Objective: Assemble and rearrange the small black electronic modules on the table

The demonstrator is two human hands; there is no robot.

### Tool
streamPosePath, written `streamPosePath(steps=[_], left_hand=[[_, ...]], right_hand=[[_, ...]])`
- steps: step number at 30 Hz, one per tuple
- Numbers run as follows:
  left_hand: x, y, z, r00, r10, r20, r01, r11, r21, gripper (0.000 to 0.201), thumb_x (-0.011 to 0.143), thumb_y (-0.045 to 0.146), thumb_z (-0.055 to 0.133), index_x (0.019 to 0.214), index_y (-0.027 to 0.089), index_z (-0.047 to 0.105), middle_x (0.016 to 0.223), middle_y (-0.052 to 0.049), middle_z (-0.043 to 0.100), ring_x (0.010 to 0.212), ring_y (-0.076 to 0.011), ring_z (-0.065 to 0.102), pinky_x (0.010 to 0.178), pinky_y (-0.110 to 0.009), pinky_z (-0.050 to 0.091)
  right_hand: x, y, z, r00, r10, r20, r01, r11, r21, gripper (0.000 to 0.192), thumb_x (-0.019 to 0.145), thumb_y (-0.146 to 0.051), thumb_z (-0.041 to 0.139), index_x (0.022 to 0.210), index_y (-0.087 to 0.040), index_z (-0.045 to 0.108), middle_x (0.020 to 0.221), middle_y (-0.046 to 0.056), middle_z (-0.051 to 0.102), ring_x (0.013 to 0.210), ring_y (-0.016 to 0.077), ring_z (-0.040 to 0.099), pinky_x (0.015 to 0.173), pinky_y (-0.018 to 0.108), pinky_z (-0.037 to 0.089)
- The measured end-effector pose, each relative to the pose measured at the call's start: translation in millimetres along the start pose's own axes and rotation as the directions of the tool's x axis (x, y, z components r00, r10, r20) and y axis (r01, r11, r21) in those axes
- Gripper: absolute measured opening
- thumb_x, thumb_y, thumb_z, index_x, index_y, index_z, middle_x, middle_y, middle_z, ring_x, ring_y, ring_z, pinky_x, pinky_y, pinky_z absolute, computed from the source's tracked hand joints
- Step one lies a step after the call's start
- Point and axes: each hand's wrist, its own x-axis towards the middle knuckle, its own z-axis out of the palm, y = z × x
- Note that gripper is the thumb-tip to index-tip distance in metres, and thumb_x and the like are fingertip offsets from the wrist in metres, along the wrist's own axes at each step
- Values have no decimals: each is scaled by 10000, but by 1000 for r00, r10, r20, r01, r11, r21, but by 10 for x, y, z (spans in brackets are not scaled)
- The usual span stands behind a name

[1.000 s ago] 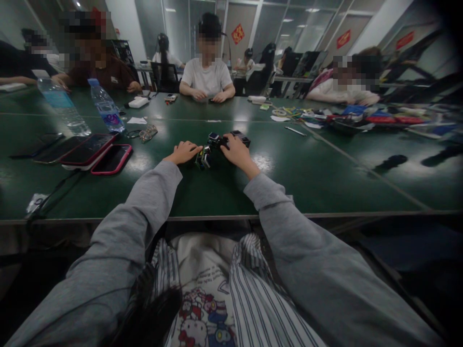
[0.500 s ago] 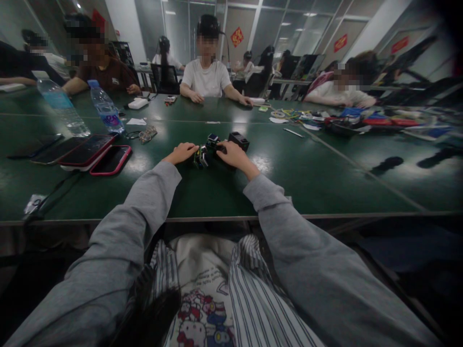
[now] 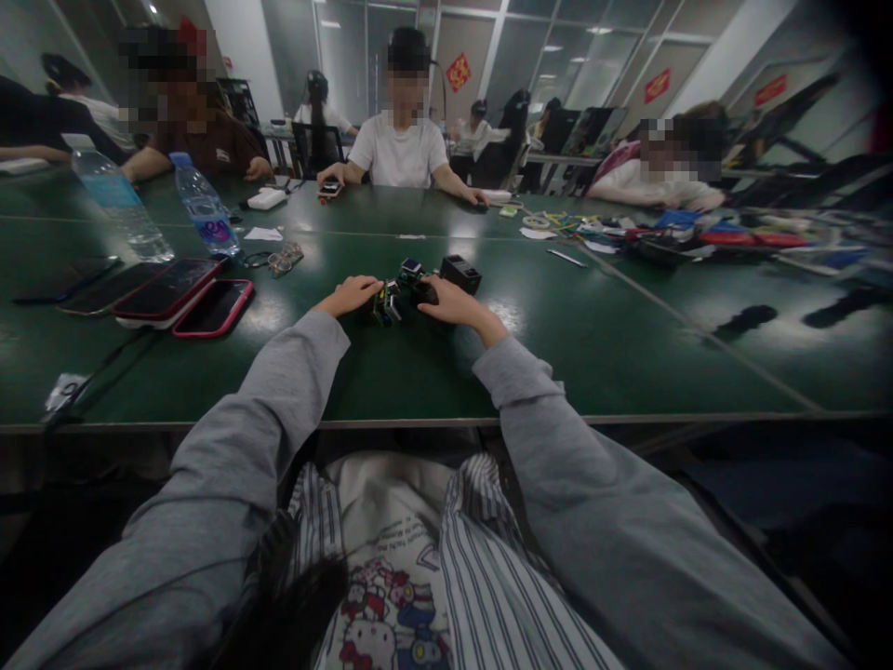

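Note:
Small dark block-like parts (image 3: 396, 296) lie clustered on the green table (image 3: 593, 354) in front of me. My left hand (image 3: 351, 295) rests palm down on the table, fingertips touching the left side of the cluster. My right hand (image 3: 452, 303) lies over the cluster's right side, fingers curled onto a dark piece (image 3: 422, 291). A separate black box-shaped part (image 3: 460, 273) stands just beyond my right hand. Whether the right hand truly grips the piece is unclear at this size.
Several phones (image 3: 209, 307) lie at the left, with two water bottles (image 3: 205, 207) and glasses (image 3: 281, 260) behind them. A cable (image 3: 98, 377) runs near the front left edge. Other people sit across the table; colourful clutter (image 3: 670, 228) covers the far right.
My right hand has drawn back off the black box-shaped part onto the cluster. Across the table, a person has spread both arms outward. My left hand has stayed put.

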Motion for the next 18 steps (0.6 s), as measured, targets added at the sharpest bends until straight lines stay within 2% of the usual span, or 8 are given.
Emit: streamPosePath(steps=[4, 10, 13, 15, 18], left_hand=[[-12, 11, -30, 999, -35, -6, 35, 999, -41, 477, 955, 508, 363, 1096, 167, 666, 1152, -65, 675, 1102, -239, 556, 991, -382, 423], [-81, 88, -119, 1000, 10, 28, -5, 988, -155, 496, 927, 541, 422, 1121, 159, 673, 1108, -83, 698, 1098, -245, 568, 993, -370, 438], [-94, 82, -147, 999, 24, 36, -17, 983, -182, 510, 918, 554, 451, 1159, 156, 663, 1146, -96, 693, 1139, -253, 559, 1015, -382, 430], [-74, 37, -147, 998, 28, 53, -17, 980, -200, 510, 918, 542, 468, 1177, 145, 656, 1176, -109, 685, 1159, -255, 559, 1027, -391, 426], [-21, -70, -123, 997, 27, 77, -7, 968, -250, 467, 914, 472, 504, 1210, 137, 638, 1224, -127, 668, 1175, -249, 569, 1038, -407, 426]], right_hand=[[-21, -16, -88, 998, -57, 20, 55, 995, 84, 551, 856, -274, 631, 1365, -115, 494, 1341, 148, 585, 1229, 250, 565, 1068, 406, 419], [-58, -63, -155, 999, -37, 11, 34, 988, 154, 490, 865, -320, 639, 1315, -142, 565, 1227, 123, 654, 1102, 237, 622, 987, 408, 474], [-29, -32, -147, 999, -35, 0, 35, 985, 167, 412, 899, -290, 573, 1282, -140, 596, 1197, 120, 671, 1065, 224, 635, 970, 396, 480], [5, 15, -146, 999, -18, -39, 25, 985, 168, 356, 920, -222, 487, 1237, -141, 626, 1163, 109, 686, 1030, 212, 645, 953, 391, 487], [44, 87, -153, 984, 73, -161, -44, 983, 179, 384, 917, -136, 381, 1200, -136, 640, 1122, 105, 696, 1003, 204, 655, 928, 387, 498]])
